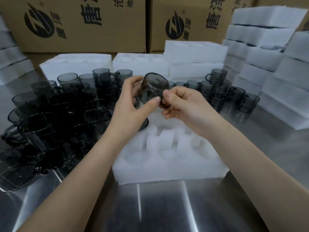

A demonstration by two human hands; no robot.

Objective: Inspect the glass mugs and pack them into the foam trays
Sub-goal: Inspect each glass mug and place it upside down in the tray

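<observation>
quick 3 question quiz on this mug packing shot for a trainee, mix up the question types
1. True or false: both the left hand and the right hand grip the smoky grey glass mug.
2. The white foam tray with cut-out pockets lies: A) on the shiny steel table under the hands B) on the cardboard boxes C) on the stacked trays.
3. Fill in: the bigger crowd of loose grey mugs stands to the person's ____.
Key: 1 true; 2 A; 3 left.
</observation>
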